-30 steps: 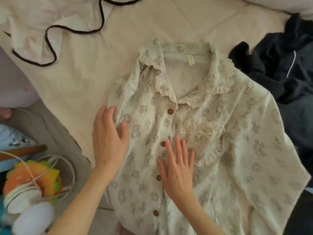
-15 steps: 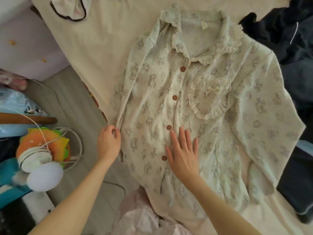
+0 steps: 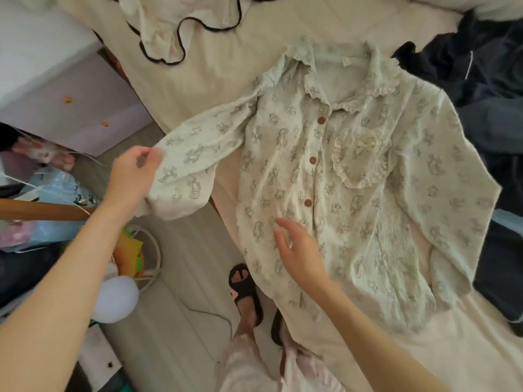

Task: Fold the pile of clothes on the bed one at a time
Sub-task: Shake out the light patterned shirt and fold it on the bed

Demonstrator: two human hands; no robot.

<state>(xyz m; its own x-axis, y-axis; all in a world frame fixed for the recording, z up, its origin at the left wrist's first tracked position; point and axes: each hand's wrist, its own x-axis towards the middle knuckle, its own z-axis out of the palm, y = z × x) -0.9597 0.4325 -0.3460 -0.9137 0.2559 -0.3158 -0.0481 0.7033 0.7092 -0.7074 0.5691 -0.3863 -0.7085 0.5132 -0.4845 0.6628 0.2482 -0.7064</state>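
The right hand (image 3: 297, 250) is held with relaxed, slightly spread fingers over the lower front of the printed pyjama shirt (image 3: 353, 193); whether it touches the cloth cannot be told. The shirt is laid face up, buttoned, on the bed (image 3: 226, 66). Its sleeve (image 3: 192, 171) is pinched at the cuff end by the left hand (image 3: 133, 174) and lifted out past the bed's edge. Farther off, a dark-trimmed garment (image 3: 175, 26) and dark clothes (image 3: 475, 77) are seen.

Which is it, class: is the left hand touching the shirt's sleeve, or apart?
Touching: the head view shows the left hand gripping the sleeve of the shirt.
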